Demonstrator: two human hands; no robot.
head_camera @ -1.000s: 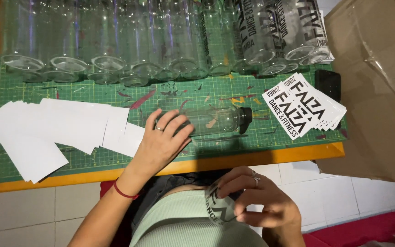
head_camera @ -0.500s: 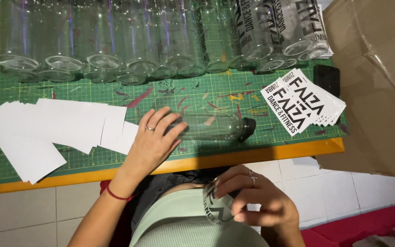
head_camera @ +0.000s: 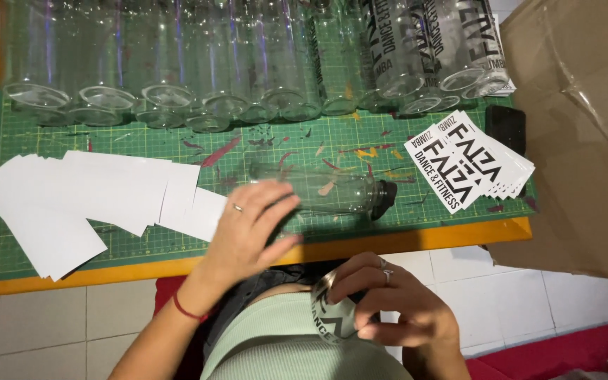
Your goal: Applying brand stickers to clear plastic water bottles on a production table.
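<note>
Bottle (head_camera: 332, 193) lies under left hand (head_camera: 248, 229) fingers (head_camera: 279, 204), touching.

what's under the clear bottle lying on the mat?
The clear bottle lies on the paint-flecked green cutting mat; grid lines show through it. The left hand covers its near end, so what lies below there is hidden.

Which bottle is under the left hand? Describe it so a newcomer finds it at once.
On the green cutting mat, in front of the row of upright clear bottles, one clear bottle lies on its side. The left hand rests on it. Unlike its neighbours, it lies flat and carries a black cap.
</note>
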